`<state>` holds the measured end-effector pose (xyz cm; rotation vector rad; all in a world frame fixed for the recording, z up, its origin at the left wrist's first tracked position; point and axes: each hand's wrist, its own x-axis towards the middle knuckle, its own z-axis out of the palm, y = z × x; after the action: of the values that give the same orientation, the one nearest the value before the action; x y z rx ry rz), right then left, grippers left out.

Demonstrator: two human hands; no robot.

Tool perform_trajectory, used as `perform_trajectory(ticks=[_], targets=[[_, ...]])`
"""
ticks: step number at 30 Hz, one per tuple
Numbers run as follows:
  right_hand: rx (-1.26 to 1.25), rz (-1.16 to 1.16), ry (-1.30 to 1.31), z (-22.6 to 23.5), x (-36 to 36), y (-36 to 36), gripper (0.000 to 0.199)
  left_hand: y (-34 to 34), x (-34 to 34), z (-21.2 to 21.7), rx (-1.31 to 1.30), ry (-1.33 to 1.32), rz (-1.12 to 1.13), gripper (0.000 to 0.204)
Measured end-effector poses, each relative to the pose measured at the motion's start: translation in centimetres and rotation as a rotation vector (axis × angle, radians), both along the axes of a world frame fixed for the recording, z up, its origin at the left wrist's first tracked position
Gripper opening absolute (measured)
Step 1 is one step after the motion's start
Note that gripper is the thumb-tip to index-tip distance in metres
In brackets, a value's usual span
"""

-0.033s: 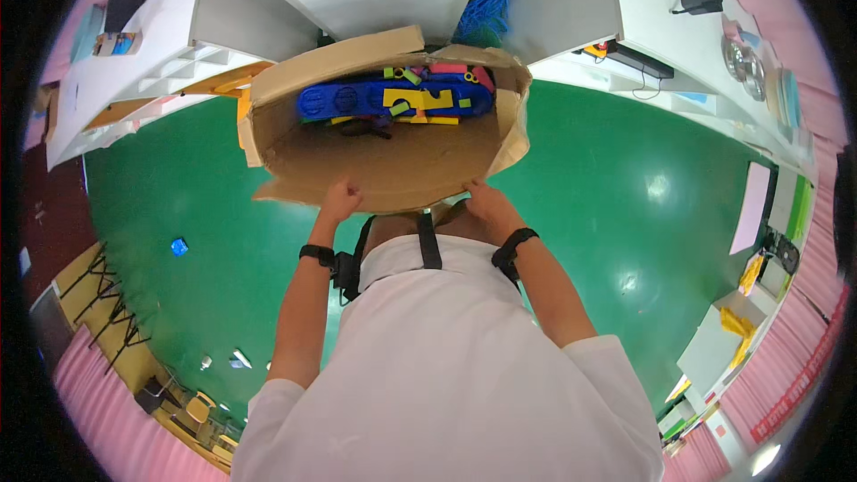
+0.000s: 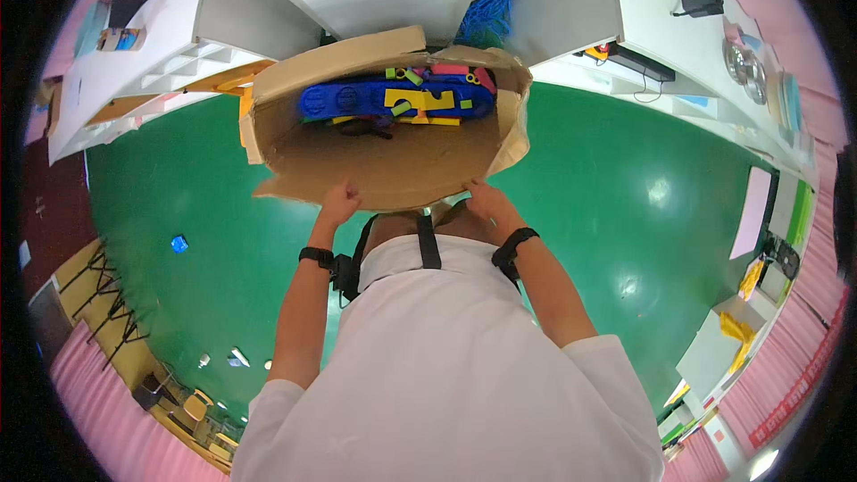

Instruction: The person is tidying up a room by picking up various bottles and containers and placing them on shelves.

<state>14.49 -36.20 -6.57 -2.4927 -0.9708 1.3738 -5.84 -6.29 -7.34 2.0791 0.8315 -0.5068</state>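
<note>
An open cardboard box (image 2: 384,161) is in front of me, its near edge close to my body. My left hand (image 2: 340,203) is closed on the left part of that near edge, thumb on the inner face. Farther right, my right hand (image 2: 489,203) pinches the same edge; its other fingers are hidden behind the cardboard. Inside, along the far wall, lies a long blue plastic piece (image 2: 357,96). On it rest a flat yellow piece (image 2: 420,99) with cutouts, small green pieces (image 2: 402,109) and a pink-red piece (image 2: 448,69). A dark item (image 2: 366,128) lies below them.
White shelf units stand at the far left (image 2: 143,62) and far right (image 2: 665,13), with metal bowls (image 2: 743,67) on the right one. Blue strands (image 2: 486,13) hang beyond the box. On the green floor (image 2: 616,187) lies a small blue object (image 2: 179,244). Folded black-legged stands (image 2: 112,303) are at left.
</note>
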Motion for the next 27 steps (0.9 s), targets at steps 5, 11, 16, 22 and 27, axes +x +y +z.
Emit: perform_trajectory(ticks=[5, 11, 16, 22, 27], targets=[[0.083, 0.070, -0.079, -1.6, 1.4, -0.4, 0.046, -3.6, -4.8, 1.2, -0.041, 0.119, 0.202, 0.020], [0.104, 0.177, -0.064, -0.9, 2.6, 1.3, 0.051, -9.0, -13.5, 0.4, -0.050, 0.104, 0.365, 0.020], [0.191, 0.138, -0.170, -0.4, 3.2, 0.8, 0.059, -15.0, -19.7, -0.5, -0.058, 0.137, 0.543, 0.021], [0.226, 0.188, -0.211, 1.2, 5.9, 3.0, 0.065, -21.2, -24.9, 0.6, -0.087, 0.245, 0.753, 0.027], [0.385, 0.491, -0.155, -3.7, 10.7, 5.2, 0.051, -25.9, -29.4, 1.1, 0.023, 0.212, 0.649, 0.022]])
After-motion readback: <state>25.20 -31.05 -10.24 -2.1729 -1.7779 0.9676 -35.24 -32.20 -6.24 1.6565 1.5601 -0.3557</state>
